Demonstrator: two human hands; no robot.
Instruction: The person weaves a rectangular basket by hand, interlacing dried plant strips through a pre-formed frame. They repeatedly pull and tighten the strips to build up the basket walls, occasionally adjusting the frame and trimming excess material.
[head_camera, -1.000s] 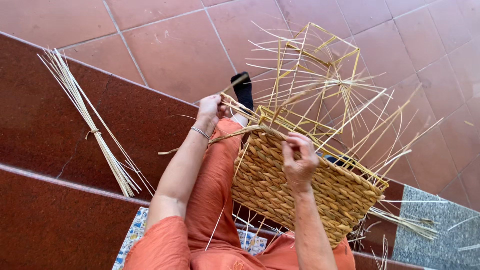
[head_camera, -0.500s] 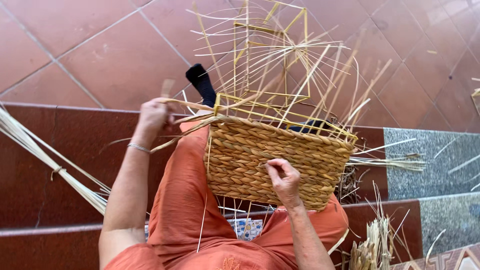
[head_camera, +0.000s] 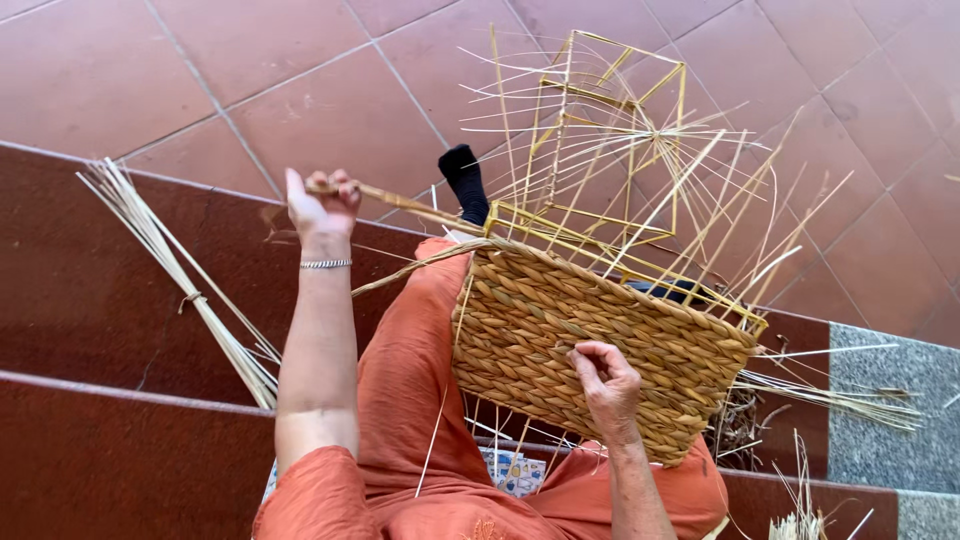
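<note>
On red tiled steps, the left hand (head_camera: 322, 205) grips a strand (head_camera: 420, 213) taut; the right hand (head_camera: 603, 378) pinches the basket (head_camera: 590, 345) weave, steadying it on the lap.

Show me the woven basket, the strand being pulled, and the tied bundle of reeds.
woven basket (head_camera: 560, 330), head view, on its braided side wall.
strand (head_camera: 420, 212), head view, on its stretch right of the left hand.
bundle of reeds (head_camera: 190, 298), head view, at its tie.

Red tile floor (head_camera: 250, 80) and dark red steps (head_camera: 90, 290); tied reed bundle (head_camera: 180, 275) across steps, loose reeds (head_camera: 840, 400) on grey slab (head_camera: 880, 440).
</note>
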